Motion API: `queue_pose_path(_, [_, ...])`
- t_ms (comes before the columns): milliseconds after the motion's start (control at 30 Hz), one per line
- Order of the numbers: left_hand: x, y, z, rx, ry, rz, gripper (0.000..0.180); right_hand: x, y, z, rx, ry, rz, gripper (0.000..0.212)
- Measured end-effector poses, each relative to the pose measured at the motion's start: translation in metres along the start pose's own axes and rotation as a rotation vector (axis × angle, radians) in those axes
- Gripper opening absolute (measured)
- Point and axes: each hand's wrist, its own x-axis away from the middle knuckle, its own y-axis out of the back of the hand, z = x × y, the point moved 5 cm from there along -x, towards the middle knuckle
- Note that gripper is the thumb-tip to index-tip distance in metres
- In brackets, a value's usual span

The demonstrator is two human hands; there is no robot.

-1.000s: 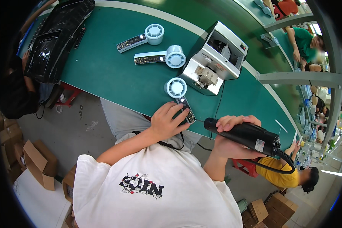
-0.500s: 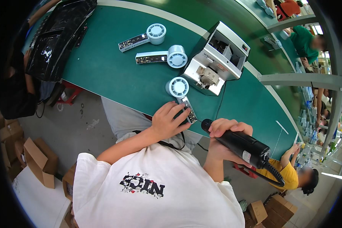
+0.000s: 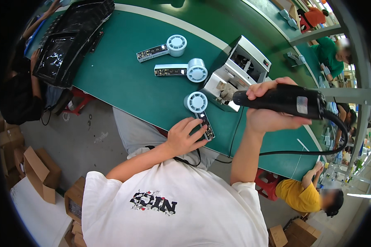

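Observation:
My left hand [image 3: 186, 136] grips a light-blue handheld fan [image 3: 197, 102] by its handle at the table's near edge, with the handle's open side and circuit board facing up. In my right hand [image 3: 263, 120], a black electric screwdriver [image 3: 294, 100] lies almost level. Its front end is over the front of a silver screw feeder [image 3: 243, 68]; whether its tip touches the feeder is hidden. A second light-blue fan [image 3: 197, 73] and a third light-blue fan [image 3: 177, 45] lie further back, their handles pointing left with boards showing.
A large black plastic-wrapped tray [image 3: 68, 47] stands at the far left beside a person in dark clothes. The green table [image 3: 123, 74] has a white strip along its back. The screwdriver's cable [image 3: 292, 152] loops down at the right. Cardboard boxes [image 3: 39, 173] sit on the floor.
My right hand has lifted the screwdriver up and away from the fan's handle end, over to the screw feeder. My left hand stays on the fan. The whole view has shifted slightly.

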Motion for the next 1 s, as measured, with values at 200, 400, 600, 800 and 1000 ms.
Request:
queue_pose_path(200, [0.002,0.003,0.001,0.004,0.002,-0.001,0.040,0.005,-0.006,-0.009,-0.049,-0.073,-0.008,0.100])
queue_pose_path(400, [0.002,0.000,0.003,0.026,-0.022,-0.023,0.040,0.045,-0.013,0.010,-0.255,-0.068,0.147,0.100])
queue_pose_path(600, [0.000,0.002,0.005,0.033,-0.044,-0.037,0.038,0.065,-0.024,-0.005,-0.192,-0.048,0.179,0.097])
queue_pose_path(800, [0.000,0.002,0.004,0.032,-0.035,-0.023,0.037,0.067,-0.023,-0.015,-0.211,-0.075,0.166,0.099])
queue_pose_path(1000, [0.000,0.001,0.002,0.046,-0.034,-0.011,0.036,0.069,-0.024,-0.016,-0.168,-0.072,0.163,0.099])
